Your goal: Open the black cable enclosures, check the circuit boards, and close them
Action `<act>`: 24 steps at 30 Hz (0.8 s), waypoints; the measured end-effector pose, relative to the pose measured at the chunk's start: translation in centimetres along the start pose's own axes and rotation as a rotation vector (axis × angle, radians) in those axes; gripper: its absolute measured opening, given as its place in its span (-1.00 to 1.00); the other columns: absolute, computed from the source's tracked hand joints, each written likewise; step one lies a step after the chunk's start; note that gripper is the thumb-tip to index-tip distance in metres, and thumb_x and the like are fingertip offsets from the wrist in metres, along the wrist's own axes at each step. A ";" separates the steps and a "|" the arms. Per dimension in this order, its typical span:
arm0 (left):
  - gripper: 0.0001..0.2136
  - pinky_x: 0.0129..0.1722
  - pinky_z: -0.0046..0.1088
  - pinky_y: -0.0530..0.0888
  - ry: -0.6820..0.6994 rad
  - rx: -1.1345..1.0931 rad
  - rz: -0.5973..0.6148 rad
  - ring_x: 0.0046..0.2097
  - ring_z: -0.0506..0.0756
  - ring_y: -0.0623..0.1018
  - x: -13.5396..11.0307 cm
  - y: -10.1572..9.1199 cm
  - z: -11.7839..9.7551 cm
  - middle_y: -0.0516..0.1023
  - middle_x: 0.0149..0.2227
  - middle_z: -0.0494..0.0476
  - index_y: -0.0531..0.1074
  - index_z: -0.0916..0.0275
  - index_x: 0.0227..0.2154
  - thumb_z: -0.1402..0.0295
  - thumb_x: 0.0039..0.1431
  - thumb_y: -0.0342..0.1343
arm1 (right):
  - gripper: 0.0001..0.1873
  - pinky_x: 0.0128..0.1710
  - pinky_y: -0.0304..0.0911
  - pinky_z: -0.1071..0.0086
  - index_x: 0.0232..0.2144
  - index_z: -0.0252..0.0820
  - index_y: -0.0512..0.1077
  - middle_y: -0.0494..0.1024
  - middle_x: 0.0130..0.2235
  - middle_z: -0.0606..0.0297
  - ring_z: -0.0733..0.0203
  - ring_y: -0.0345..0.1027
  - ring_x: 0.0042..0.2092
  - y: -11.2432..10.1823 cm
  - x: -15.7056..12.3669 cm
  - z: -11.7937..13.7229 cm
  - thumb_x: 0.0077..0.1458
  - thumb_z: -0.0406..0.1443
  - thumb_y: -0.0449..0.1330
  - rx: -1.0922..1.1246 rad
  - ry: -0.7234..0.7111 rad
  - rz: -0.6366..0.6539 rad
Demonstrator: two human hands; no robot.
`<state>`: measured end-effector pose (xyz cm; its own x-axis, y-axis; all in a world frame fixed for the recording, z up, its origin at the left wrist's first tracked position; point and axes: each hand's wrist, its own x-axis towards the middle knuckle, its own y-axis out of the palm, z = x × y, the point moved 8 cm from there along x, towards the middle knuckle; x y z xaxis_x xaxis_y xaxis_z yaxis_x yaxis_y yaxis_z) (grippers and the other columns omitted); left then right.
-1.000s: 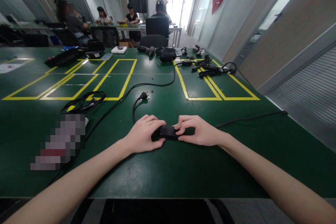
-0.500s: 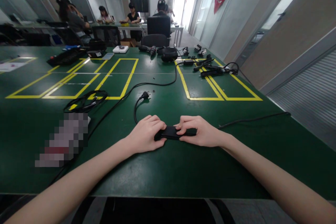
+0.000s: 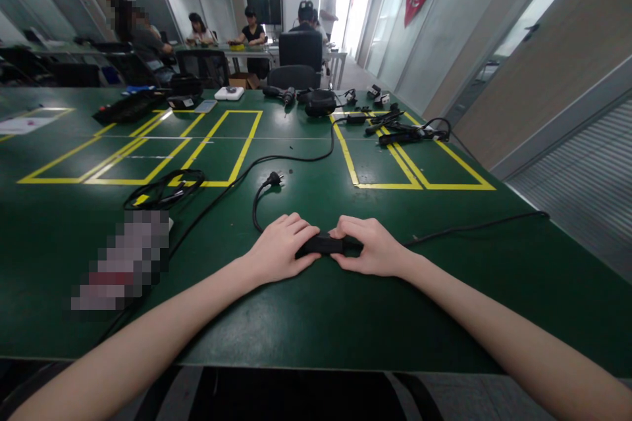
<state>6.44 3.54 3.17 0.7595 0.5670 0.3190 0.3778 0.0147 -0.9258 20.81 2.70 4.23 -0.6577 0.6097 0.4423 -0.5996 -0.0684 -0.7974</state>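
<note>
A flat black power adapter (image 3: pixel 323 245) lies on the green table (image 3: pixel 316 316) just in front of me. My left hand (image 3: pixel 279 253) grips its left end with curled fingers. My right hand (image 3: pixel 370 247) clasps its right end, fingers folded over the top. A black cable (image 3: pixel 474 226) runs from under my right hand to the table's right edge. A second cable with a plug (image 3: pixel 271 179) curves away behind my left hand.
A coiled black cable (image 3: pixel 162 189) lies to the left beside a blurred patch. Yellow tape boxes mark the table's middle. Tools, chargers and black cases crowd the far edge (image 3: pixel 316 102). Several people sit or stand at desks beyond.
The adapter has turned in my hands: its broad face showed before, now mostly its thin edge. My hands closed slightly over it and the view shifted a little.
</note>
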 end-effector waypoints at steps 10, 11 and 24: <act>-0.76 -0.17 -0.25 0.31 0.054 0.024 0.017 -0.17 0.19 0.49 0.0 -0.3 -0.4 0.62 -0.25 0.16 0.51 0.24 -0.17 0.16 0.43 0.11 | -0.89 -0.35 0.26 0.40 -0.22 -0.16 0.40 0.55 -0.28 0.23 0.20 0.46 -0.31 0.7 0.4 0.7 0.30 -0.23 0.21 -0.079 -0.083 0.005; -0.76 -0.18 -0.26 0.31 0.057 0.023 0.014 -0.19 0.18 0.48 0.0 -0.3 -0.5 0.61 -0.27 0.16 0.50 0.24 -0.20 0.15 0.43 0.11 | -0.87 -0.34 0.26 0.39 -0.23 -0.16 0.40 0.55 -0.29 0.24 0.20 0.45 -0.31 0.7 0.4 0.9 0.34 -0.22 0.19 -0.081 -0.094 0.006; -0.67 -0.12 -0.20 0.32 0.072 0.027 -0.034 -0.20 0.19 0.49 0.0 -0.8 -0.8 0.62 -0.29 0.17 0.52 0.25 -0.25 0.10 0.47 0.03 | -0.83 -0.23 0.40 0.31 -0.12 -0.18 0.46 0.65 -0.20 0.14 0.10 0.57 -0.21 0.8 0.7 1.0 0.36 -0.20 0.20 -0.086 -0.068 0.031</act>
<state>6.55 2.81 4.08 0.7827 0.5054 0.3633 0.3907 0.0555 -0.9188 19.46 2.31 4.31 -0.7066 0.5531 0.4414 -0.5392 -0.0168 -0.8420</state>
